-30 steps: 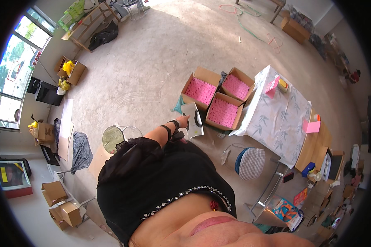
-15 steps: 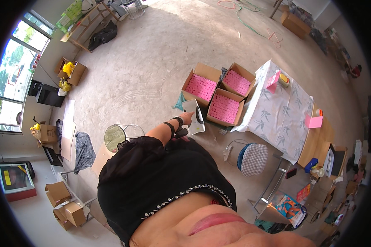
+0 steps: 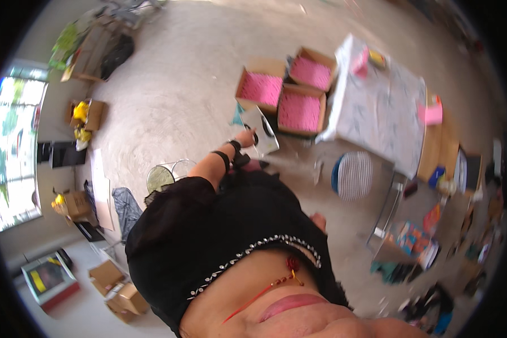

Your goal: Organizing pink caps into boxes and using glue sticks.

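Observation:
My left hand [image 3: 245, 137] reaches forward from a black sleeve, with dark bands around the wrist and forearm. Its fingers are closed at the near dark handle of a white bag [image 3: 268, 140]. A second black curved handle [image 3: 266, 129] shows on the bag's far side. Just beyond stand three open cardboard boxes [image 3: 301, 130], filled with small pink pieces. What seems to be part of my right hand [image 3: 318, 220] shows at the right edge of my black top; it is blurred, and its fingers cannot be made out.
To the right stands a table with a leaf-patterned cloth [image 3: 380, 112], carrying pink cards. A stool with a checked seat cover [image 3: 355, 176] is on its near side. A round glass-topped stool [image 3: 160, 177] stands left of my arm. Cartons [image 3: 121, 293] sit at the lower left.
The view has turned and tilted, so boxes and table appear higher. The left hand stays at the white bag. A bit of skin, likely my right hand, now shows beside my body.

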Tool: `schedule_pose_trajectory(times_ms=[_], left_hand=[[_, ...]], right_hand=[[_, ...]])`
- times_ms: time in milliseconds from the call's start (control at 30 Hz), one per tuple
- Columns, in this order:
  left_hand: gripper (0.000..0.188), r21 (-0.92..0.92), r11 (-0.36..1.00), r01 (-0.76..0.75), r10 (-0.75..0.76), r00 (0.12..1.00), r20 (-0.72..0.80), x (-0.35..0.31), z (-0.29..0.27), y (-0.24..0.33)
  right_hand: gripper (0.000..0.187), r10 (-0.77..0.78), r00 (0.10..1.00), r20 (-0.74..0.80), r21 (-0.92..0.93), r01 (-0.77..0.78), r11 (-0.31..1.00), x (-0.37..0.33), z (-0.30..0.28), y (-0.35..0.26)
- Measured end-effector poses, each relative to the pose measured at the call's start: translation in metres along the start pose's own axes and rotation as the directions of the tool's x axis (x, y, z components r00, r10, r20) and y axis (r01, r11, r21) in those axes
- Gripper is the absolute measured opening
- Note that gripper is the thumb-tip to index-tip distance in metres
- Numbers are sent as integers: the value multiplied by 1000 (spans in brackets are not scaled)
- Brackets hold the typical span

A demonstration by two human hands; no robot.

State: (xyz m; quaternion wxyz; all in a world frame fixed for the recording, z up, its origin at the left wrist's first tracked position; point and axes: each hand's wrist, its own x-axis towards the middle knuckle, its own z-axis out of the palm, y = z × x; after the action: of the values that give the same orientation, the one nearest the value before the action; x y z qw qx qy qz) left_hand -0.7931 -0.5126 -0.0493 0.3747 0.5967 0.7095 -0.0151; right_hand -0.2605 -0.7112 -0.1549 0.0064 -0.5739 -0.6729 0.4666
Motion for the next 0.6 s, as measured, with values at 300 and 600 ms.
schedule_pose_trajectory(times_ms=[300, 600], left_hand=[[71, -8, 995, -97, 97, 995, -8, -14, 31, -16], [69, -81, 997, -16, 29, 984, 173, 4, 38, -30]], right_hand=[[42, 638, 749, 179, 835, -459, 303, -27, -5, -56], [34, 682, 697, 221, 880, -444, 168, -63, 29, -53]])
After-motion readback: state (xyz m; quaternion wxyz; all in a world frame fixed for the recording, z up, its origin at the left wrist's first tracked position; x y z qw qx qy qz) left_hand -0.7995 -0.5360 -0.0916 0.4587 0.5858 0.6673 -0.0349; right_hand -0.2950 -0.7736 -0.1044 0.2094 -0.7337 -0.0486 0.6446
